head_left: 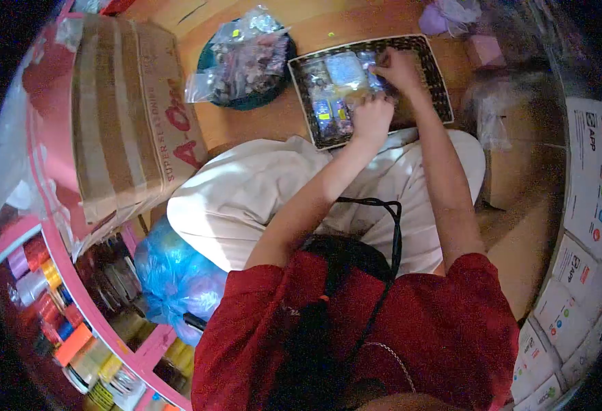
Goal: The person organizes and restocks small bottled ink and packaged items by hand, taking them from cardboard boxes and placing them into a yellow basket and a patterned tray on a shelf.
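A dark woven basket [443, 92] with a pale rim stands on the floor before my crossed legs. Small clear plastic packets [323, 113], some with yellow labels, lie in its left and middle parts, beside a light-blue packet [345, 69]. My left hand [374, 116] is over the near middle of the basket with its fingers curled down among the packets; whatever they grip is hidden. Farther in, my right hand [401, 70] has thumb and fingers bent together at the edge of a shiny plastic packet [368, 61].
Left of the basket is a round dark-green tub [208, 56] heaped with plastic packets. A large cardboard box [119, 103], a blue plastic bag [174, 270] and a pink shelf [102, 318] of spools line the left. White printed cartons [588, 178] stand at right.
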A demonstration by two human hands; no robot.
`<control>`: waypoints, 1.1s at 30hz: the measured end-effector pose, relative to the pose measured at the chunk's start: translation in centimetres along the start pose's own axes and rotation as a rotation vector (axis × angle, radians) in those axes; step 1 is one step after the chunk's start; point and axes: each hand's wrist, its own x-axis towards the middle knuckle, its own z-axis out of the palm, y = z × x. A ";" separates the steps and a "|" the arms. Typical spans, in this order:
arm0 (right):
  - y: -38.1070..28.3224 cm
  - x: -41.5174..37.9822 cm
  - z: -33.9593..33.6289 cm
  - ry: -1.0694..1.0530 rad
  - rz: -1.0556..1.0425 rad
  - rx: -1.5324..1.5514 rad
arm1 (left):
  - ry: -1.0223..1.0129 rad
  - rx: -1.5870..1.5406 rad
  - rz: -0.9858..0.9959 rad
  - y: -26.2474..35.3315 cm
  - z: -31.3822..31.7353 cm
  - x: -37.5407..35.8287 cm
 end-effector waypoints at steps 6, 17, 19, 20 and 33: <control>-1.1 -1.3 -2.8 -0.267 -0.169 0.214 | 0.126 -0.266 0.055 -2.4 -4.3 0.2; -0.8 -1.4 -4.1 -0.060 -0.070 0.212 | 0.123 0.014 -0.507 -19.3 -6.1 2.2; -0.5 -1.6 -5.0 0.059 -0.099 0.215 | 0.119 0.017 -0.488 -19.5 -5.7 2.2; -0.2 -1.9 -5.4 0.052 -0.067 0.297 | 0.114 0.017 -0.477 -19.6 -5.4 2.1; -5.2 -4.9 -7.9 -0.312 -0.133 0.858 | 0.207 -1.188 -0.388 -7.9 -7.4 1.2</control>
